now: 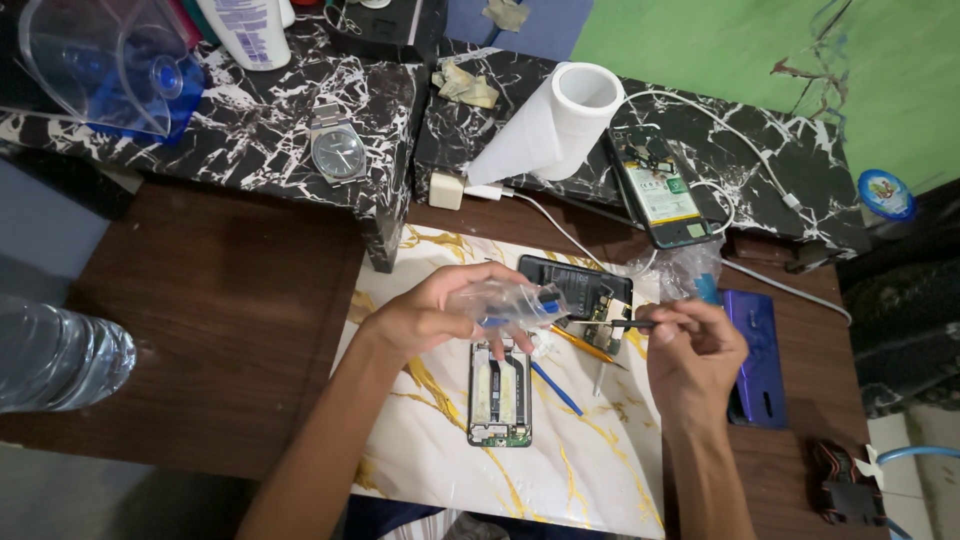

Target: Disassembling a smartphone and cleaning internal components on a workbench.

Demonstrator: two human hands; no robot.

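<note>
Above the opened phone (499,395), the left hand (440,310) pinches a clear crumpled bag (508,303); the right hand's (695,345) grip holds tweezers (612,323).

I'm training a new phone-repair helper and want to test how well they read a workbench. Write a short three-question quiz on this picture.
1. True or false: the left hand holds a small clear plastic bag.
2. What lies on the marble-patterned mat below the hands? A) a wristwatch B) an opened phone C) a bottle
3. Which hand holds the thin dark tool?

Key: 1 true. 2 B, the opened phone. 3 the right hand.
</note>
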